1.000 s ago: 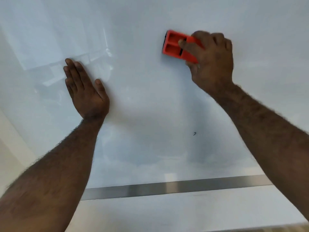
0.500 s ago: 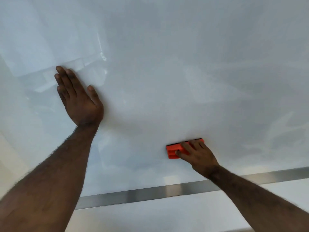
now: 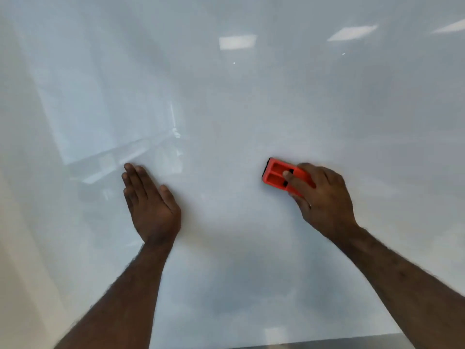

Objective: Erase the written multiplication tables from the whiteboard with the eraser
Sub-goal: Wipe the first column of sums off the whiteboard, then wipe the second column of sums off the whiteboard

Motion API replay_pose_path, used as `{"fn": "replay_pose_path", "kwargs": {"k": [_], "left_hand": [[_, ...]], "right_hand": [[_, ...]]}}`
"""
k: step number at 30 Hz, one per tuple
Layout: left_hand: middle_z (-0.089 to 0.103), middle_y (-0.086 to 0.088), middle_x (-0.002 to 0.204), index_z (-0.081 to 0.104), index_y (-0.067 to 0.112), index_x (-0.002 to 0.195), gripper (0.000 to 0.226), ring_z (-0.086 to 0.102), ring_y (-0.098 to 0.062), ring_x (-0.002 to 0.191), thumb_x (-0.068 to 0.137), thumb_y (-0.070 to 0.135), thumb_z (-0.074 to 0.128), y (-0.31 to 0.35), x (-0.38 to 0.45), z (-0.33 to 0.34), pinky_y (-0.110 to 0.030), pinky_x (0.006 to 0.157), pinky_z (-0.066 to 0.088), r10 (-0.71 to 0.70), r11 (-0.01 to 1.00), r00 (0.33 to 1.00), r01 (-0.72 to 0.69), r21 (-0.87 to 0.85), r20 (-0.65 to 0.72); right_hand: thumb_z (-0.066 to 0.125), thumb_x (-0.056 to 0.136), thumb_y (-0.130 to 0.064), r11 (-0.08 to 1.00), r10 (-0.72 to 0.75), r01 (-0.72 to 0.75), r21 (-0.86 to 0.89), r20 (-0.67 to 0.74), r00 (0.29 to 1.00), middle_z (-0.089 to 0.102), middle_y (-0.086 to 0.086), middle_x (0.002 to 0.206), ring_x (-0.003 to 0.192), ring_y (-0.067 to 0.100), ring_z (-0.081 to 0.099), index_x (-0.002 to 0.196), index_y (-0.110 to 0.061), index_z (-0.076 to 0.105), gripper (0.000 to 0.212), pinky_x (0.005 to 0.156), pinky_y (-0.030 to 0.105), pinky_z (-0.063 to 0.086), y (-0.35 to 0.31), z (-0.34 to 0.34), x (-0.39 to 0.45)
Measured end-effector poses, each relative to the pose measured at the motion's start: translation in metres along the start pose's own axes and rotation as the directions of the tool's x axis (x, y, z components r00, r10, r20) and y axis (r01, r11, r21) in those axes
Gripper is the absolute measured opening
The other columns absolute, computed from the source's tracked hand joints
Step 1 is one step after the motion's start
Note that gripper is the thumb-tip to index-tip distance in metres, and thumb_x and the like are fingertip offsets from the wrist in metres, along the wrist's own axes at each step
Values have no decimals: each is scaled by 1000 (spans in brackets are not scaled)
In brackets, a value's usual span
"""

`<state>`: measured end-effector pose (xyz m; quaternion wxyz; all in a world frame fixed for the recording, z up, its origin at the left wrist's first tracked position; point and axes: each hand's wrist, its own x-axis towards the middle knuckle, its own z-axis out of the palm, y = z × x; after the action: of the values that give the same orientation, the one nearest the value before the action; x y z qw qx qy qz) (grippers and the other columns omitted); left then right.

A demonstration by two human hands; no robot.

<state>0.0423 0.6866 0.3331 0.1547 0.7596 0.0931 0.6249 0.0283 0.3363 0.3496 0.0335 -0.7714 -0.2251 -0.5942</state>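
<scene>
A glossy whiteboard (image 3: 239, 109) fills almost the whole head view; I see no writing on it, only reflections of ceiling lights. My right hand (image 3: 324, 197) grips an orange eraser (image 3: 278, 176) and presses it flat against the board right of centre. The eraser's left end sticks out past my fingers. My left hand (image 3: 151, 205) rests flat on the board left of centre, fingers together and pointing up, holding nothing.
The board's metal bottom rail (image 3: 327, 345) shows at the lower right edge of the view. A pale wall strip (image 3: 15, 248) borders the board on the left.
My right hand swept the eraser from the upper board down to near the bottom rail, then back up to mid height. The small dark mark seen earlier is gone. The view tilted upward.
</scene>
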Motion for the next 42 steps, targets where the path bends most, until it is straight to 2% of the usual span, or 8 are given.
{"fn": "replay_pose_path", "kwargs": {"k": [4,6,10,14,18,26,36,42], "left_hand": [[13,-18,164,16,-3,155,60,8,-28,153,103,24,28,2,-1,-4,-40,124,14,-9,1000,1000,9,-9,19],[13,-18,164,16,-3,155,60,8,-28,153,103,26,27,4,0,-5,-42,124,14,-13,1000,999,13,-10,41],[10,-13,165,15,0,156,63,6,-25,154,103,35,23,-6,0,-10,-42,123,18,20,999,994,-24,37,107],[4,-8,166,10,3,157,66,4,-22,154,103,41,21,-14,0,-13,-42,123,17,56,995,988,-67,77,146],[9,-11,166,14,2,156,66,9,-25,154,101,35,24,-2,-2,-14,-43,122,21,-10,996,992,-1,92,123],[11,-16,164,17,-2,155,72,18,-32,151,95,38,26,24,15,-6,-49,119,25,-106,993,992,102,56,75],[7,-9,166,14,5,157,73,10,-22,153,97,44,21,100,164,-12,-34,122,8,205,978,979,-206,-34,-21],[6,-8,166,13,5,157,75,6,-21,154,95,47,19,168,222,-10,-35,124,8,303,947,951,-308,-95,-65]], "right_hand": [[70,86,-27,934,351,-332,131,-162,922,53,10,125,100,35,50,137,-24,51,55,83,45,43,8,-17,87],[71,84,-27,928,363,-337,156,-194,911,53,11,124,98,35,49,137,-24,51,57,82,45,43,-10,-14,111],[73,80,-22,992,-59,65,105,-65,996,56,8,128,101,33,50,133,-31,54,57,89,43,40,-65,15,87],[65,74,-13,914,-406,398,81,142,903,57,7,129,104,29,51,134,-37,51,66,90,40,45,-67,38,-2],[58,72,-13,840,-531,542,40,270,803,62,6,123,99,26,57,133,-38,51,67,84,36,50,-27,29,-48],[58,88,-35,970,-232,234,60,-34,972,59,10,119,93,31,59,133,-25,54,46,79,41,48,22,-4,69],[60,84,-38,998,64,-69,-9,-292,954,56,9,110,84,29,53,135,-18,53,55,70,40,50,17,-33,228],[51,88,-43,990,19,-55,-127,-273,962,55,7,112,85,27,53,139,-22,46,54,69,39,50,41,-46,254]]}}
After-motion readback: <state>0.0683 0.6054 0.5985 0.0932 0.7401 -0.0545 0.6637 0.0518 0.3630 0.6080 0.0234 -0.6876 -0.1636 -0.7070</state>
